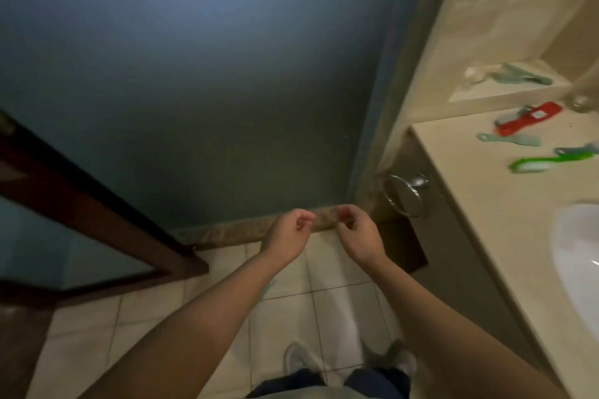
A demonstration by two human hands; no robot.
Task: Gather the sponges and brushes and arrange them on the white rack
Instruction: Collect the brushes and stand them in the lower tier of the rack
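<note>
Presently, left hand (289,236): loosely curled, empty.
Right hand (360,238): likewise, empty.
Brushes (547,162): on counter (470,204); turn right, grasp by handles.

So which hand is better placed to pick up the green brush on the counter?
The right hand. Both hands are empty in front of the body, but the counter with the green brush lies on the person's right, so the left hand would probably have to cross over.
</note>
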